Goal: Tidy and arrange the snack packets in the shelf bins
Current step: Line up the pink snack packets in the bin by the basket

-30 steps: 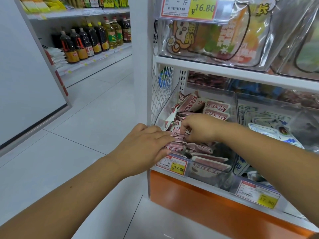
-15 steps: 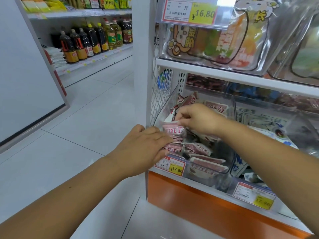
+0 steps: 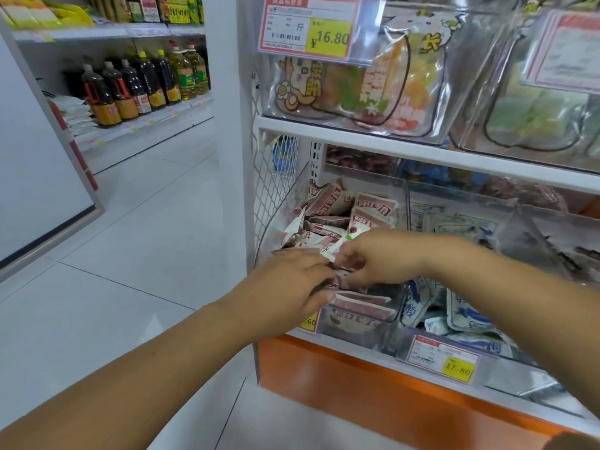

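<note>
Lowering — right hand [image 3: 380, 259] meets left hand [image 3: 285, 289], both pinching red packets [image 3: 336, 248].

Premises is a retail grocery shop: printed price tag [image 3: 313, 27] reading 16.80 clipped above a white shelf [image 3: 357, 133], clear bins [image 3: 405, 206] of snack packets [image 3: 373, 206] with yellow-marked labels, bottled oils [image 3: 136, 89] ranked along the aisle opposite, tiled floor [image 3: 146, 222]

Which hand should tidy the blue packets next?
Right, probably. The right hand, pinching red packets, is beside the blue packets; the left hand is farther away.
</note>
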Demonstrator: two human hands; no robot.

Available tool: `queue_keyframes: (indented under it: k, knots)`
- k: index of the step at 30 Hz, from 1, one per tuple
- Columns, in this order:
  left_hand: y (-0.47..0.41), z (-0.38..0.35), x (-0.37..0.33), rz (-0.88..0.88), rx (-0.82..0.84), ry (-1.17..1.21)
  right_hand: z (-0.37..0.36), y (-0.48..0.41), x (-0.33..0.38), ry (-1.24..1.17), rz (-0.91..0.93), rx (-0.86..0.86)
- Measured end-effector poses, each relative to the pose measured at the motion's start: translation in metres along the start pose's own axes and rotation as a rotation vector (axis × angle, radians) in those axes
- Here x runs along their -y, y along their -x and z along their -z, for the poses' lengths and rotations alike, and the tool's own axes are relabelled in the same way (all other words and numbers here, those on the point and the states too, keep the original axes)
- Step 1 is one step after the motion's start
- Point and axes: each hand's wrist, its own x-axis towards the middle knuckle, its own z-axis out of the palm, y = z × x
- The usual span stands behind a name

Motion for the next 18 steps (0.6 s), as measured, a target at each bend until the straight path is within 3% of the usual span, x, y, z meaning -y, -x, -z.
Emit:
queue_keyframes:
  k: [4, 9, 18]
  knots:
    - [0.001, -0.002, 0.007, 0.012, -0.016, 0.139, -0.006, -0.009, 0.000, 0.069, 0.027, -0.049]
    - [0.013, -0.006, 0.016, -0.028, -0.074, 0.080, -0.014, -0.007, -0.013, -0.056, 0.120, -0.131]
    - [0.016, -0.007, 0.022, -0.005, -0.016, 0.113, -0.018, -0.021, -0.004, 0.076, 0.101, -0.109]
